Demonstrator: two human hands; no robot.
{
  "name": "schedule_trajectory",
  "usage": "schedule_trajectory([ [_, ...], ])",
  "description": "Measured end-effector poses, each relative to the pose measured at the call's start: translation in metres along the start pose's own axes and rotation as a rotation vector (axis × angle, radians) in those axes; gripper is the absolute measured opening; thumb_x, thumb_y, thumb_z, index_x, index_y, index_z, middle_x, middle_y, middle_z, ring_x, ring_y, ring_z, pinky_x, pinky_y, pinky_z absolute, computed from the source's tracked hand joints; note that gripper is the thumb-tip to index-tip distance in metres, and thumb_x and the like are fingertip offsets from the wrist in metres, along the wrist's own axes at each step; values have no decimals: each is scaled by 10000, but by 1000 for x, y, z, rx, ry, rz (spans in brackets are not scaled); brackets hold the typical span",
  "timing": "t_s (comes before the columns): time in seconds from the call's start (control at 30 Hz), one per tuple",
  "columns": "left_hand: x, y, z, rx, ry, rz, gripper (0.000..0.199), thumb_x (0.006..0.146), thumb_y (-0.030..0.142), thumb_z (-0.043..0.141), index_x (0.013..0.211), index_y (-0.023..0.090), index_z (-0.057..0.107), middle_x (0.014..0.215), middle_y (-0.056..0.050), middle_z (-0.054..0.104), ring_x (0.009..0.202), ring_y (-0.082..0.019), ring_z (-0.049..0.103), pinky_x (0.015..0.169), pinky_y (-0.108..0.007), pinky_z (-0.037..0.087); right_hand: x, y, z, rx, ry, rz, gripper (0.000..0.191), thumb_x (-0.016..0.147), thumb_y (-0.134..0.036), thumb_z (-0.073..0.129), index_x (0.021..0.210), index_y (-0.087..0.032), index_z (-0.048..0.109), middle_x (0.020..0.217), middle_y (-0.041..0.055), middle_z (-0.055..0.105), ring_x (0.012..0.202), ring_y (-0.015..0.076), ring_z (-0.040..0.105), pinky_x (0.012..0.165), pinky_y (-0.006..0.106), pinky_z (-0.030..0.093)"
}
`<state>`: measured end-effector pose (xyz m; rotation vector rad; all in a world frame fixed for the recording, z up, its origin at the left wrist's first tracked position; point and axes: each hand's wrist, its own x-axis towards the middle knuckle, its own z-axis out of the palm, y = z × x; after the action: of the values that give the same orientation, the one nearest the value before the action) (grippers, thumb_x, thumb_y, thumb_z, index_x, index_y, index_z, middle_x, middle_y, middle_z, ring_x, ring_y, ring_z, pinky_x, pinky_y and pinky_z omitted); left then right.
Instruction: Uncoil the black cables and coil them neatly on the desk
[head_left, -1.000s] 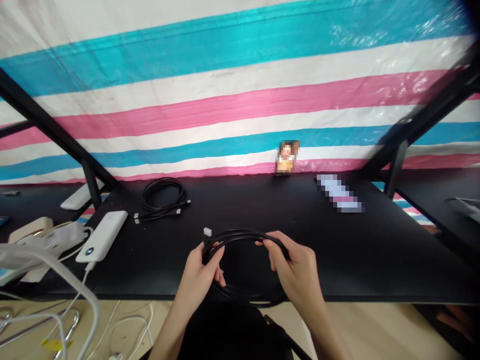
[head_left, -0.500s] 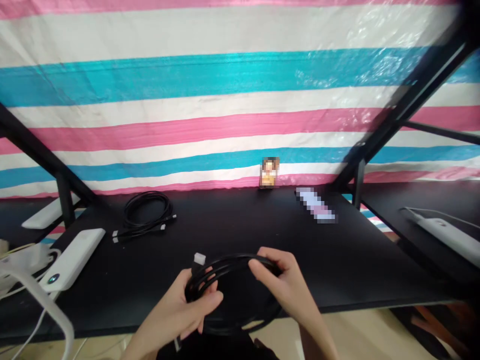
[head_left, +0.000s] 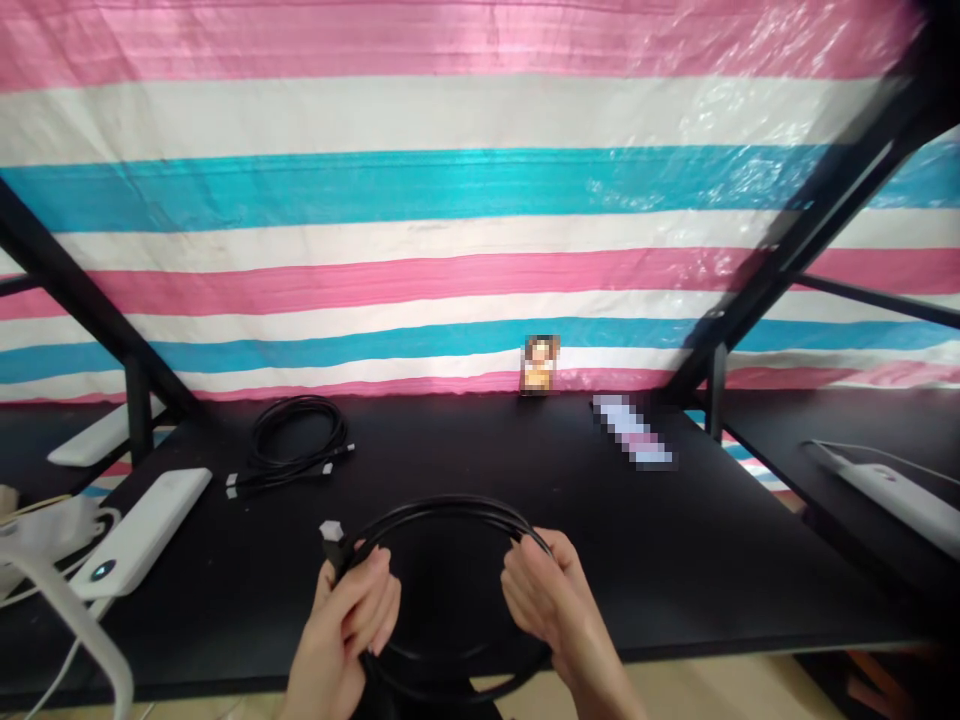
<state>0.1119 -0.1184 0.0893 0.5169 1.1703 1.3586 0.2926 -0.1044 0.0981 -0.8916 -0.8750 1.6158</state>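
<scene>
A coiled black cable is held between my two hands above the front edge of the black table. My left hand is closed round the left side of the loop, where a connector with a whitish cap sticks up. Curled fingers of my right hand grip the loop's right side. The lower part of the loop hangs by the table edge.
A second black coiled cable lies at the back left. A white power bank and white chargers are at the left. Toward the back right are a blurred card and a blurred flat object. A power strip lies far right.
My left hand has moved left and its fingers have closed round the cable. My right hand has lowered slightly and curled tighter. The loop looks wider, and the view has tilted up slightly.
</scene>
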Motion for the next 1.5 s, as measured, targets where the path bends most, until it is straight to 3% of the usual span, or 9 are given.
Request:
schedule_trajectory([
  [0.23,-3,-12,-9,20,-189,-131,462,610,469,754,487,232,376,366,95,207,303,-56,252,349,-232,346,0,6,10,-6,235,-32,570,591,-640,765,686,-209,405,479,-127,176,432,30,135,441,201,91],
  [0.37,-1,-14,-8,-141,-426,-283,629,600,479,764,424,201,227,344,100,147,292,2,166,321,-161,210,-1,10,10,23,346,-31,590,536,-636,798,739,-203,452,490,-125,221,437,27,175,448,185,129],
  [0.47,0,-15,-7,-254,-613,-366,738,611,445,759,391,189,103,307,102,80,249,34,104,296,-144,85,-1,10,9,32,294,-43,564,577,-619,787,651,-197,420,469,-124,213,416,18,162,429,184,118],
  [0.63,-1,-13,-1,-320,-218,-289,668,593,310,763,439,203,123,343,111,118,289,18,87,282,-134,113,2,14,5,98,108,-43,508,742,-528,715,576,-202,363,370,-131,217,338,14,130,354,172,109],
  [0.87,0,-11,24,-614,76,-168,600,629,198,637,469,229,59,355,99,91,252,-9,91,239,-164,166,0,32,19,243,115,-74,488,729,-486,730,511,-209,393,326,-111,297,287,37,259,386,201,418],
  [1.1,-12,-30,37,-608,-8,-107,493,706,261,538,467,214,109,373,74,108,286,-39,123,273,-183,173,-5,48,28,368,235,-93,637,763,-490,660,417,-240,187,286,-98,190,230,35,161,248,184,261],
  [1.17,-14,-35,39,-571,-20,-87,507,719,280,517,449,212,93,360,61,96,290,-50,136,283,-198,163,-2,50,25,301,249,-112,629,779,-498,641,410,-243,200,280,-91,210,225,47,211,268,198,307],
  [1.33,6,-43,32,-370,15,68,554,812,376,481,425,200,125,335,55,160,313,-53,192,344,-201,231,15,55,-1,-278,147,-129,441,797,-508,623,509,-189,523,520,28,603,535,144,610,552,231,507],
  [1.5,38,-41,8,-8,-48,-15,447,795,495,550,498,199,394,402,51,416,430,-89,475,516,-217,443,38,72,-26,-662,48,97,385,823,-534,531,650,-190,520,407,-22,534,280,100,426,300,191,266],
])
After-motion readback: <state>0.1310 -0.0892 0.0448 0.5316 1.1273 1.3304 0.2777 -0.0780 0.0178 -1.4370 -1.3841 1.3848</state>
